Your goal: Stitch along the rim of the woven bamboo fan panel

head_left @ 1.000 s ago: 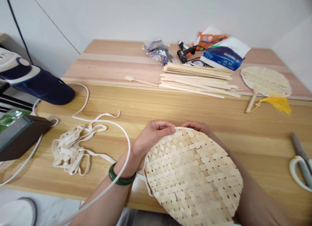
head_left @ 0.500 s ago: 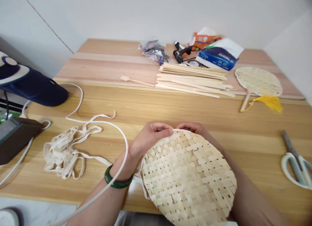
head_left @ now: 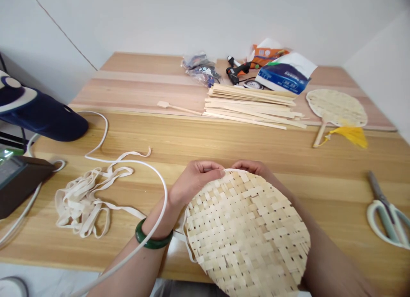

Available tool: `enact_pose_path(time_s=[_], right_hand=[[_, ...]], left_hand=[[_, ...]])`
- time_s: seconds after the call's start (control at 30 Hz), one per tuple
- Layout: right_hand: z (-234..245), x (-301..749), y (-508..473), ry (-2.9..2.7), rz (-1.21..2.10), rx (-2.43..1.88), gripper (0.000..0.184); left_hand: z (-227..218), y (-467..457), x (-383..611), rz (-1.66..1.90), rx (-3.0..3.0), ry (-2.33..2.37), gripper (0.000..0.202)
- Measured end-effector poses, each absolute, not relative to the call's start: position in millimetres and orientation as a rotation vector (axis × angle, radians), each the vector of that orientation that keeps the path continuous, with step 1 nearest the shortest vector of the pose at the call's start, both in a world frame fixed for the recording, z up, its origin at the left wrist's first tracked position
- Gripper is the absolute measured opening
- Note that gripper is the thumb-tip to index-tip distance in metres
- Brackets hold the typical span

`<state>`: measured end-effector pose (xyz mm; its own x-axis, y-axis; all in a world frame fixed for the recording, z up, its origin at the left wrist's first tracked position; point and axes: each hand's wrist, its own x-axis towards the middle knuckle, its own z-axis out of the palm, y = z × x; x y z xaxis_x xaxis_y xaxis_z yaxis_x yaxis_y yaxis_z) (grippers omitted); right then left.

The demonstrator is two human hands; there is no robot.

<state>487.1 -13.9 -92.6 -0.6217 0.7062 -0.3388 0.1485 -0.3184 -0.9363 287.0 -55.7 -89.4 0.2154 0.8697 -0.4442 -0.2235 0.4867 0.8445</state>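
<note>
A round woven bamboo fan face point(head_left: 246, 233) is tilted up off the near table edge, held between both hands at its far rim. My left hand point(head_left: 195, 179), with a green bangle on its wrist, pinches the rim at the top left. My right hand point(head_left: 253, 165) is mostly hidden behind the weave; its curled fingers grip the rim at the top right. A cream tape edging runs along the rim under my fingers and trails down the fan's left side.
A loose heap of cream tape point(head_left: 86, 194) lies to the left. Behind it are a dark blue iron point(head_left: 38, 111) and a white cord. Bamboo strips point(head_left: 253, 105), a glue gun point(head_left: 238, 68), bags, a finished fan with yellow tassel point(head_left: 336, 109) and scissors point(head_left: 386, 211) lie farther off.
The view has shifted slightly to the right. Both hands stay on the fan's far rim, with the fan barely moved.
</note>
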Motion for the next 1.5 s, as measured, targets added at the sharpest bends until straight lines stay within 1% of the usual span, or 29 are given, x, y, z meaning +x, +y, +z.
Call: enact_pose_path(time_s=[0.17,0.33,0.5,0.7,1.17,1.33,1.5], right_hand=[[-93.9,486.0,-13.9,-1.579,1.941,-1.09,0.018],[-90.6,484.2,-15.5,-1.572,1.936,-1.109,0.014],[-88.3,485.6,-14.3,-1.497,2.005,-1.152,0.018],[-87.5,486.3,-13.4,-1.569,1.97,-1.163,0.021],[-88.4,484.3,-14.9,-1.462,1.992,-1.155,0.018],[-89.0,483.7,-15.4,-1.51,1.935,-1.148,0.015],[-87.4,483.2,-13.9,-1.512,1.947,-1.179,0.017]], left_hand=[[-89.8,-55.7,287.8,0.841,0.727,1.088,0.017],[-90.7,-56.4,288.6,0.813,0.768,1.119,0.02],[-89.5,-56.1,288.1,0.831,0.74,1.121,0.019],[-87.8,-55.0,287.8,0.861,0.706,1.107,0.017],[-85.8,-54.9,290.5,0.807,0.761,1.177,0.017],[-87.1,-54.7,292.2,0.786,0.782,1.184,0.017],[-86.4,-55.0,291.0,0.796,0.762,1.177,0.017]])
